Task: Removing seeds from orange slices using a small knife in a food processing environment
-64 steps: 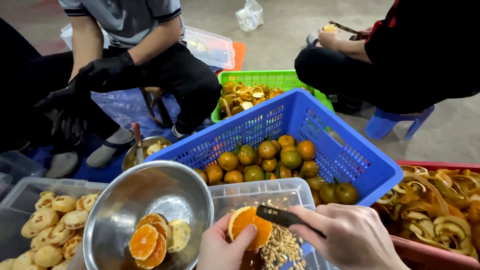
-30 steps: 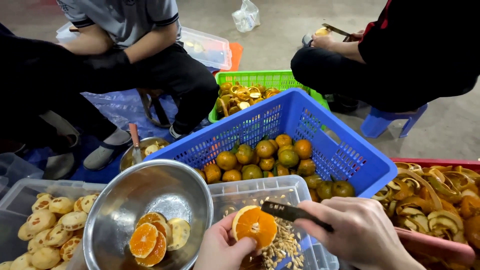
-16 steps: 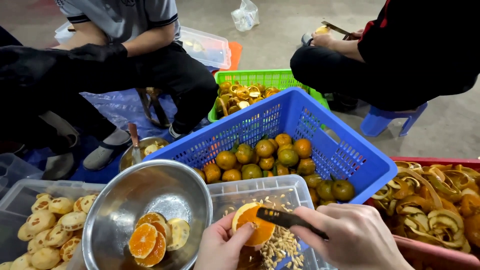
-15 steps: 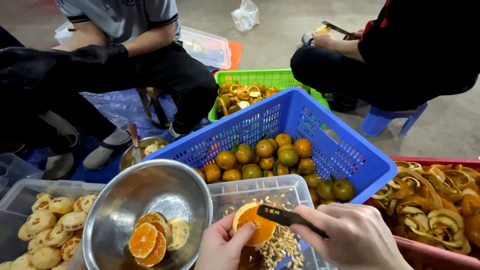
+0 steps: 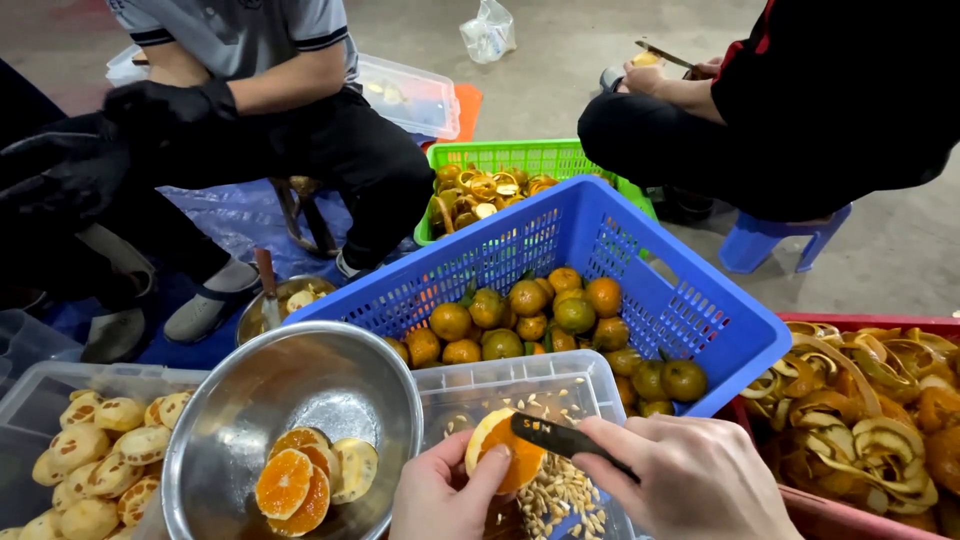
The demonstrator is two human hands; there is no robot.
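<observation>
A: What do the hands have?

B: The left hand (image 5: 440, 495) grips an orange half (image 5: 503, 452), cut face up, over the clear tub (image 5: 520, 385) with seeds (image 5: 555, 495) in it. The right hand (image 5: 690, 480) is closed around a dark knife (image 5: 560, 437), its blade lying across the cut face.

A: How would that half handle?

B: Light and soft, I'd judge, and wet on the cut side, so slippery. Squeeze hard and it would crush. Best held by the rind, cupped from below, as the left hand does.

A: And around it?

B: Left, a steel bowl (image 5: 300, 400) with peeled halves. Farther left, a tub of peeled fruit (image 5: 90, 460). Beyond, a blue basket (image 5: 620, 250) of whole oranges. Right, a red crate (image 5: 880, 322) of peels. Two other people sit on the far side.
</observation>
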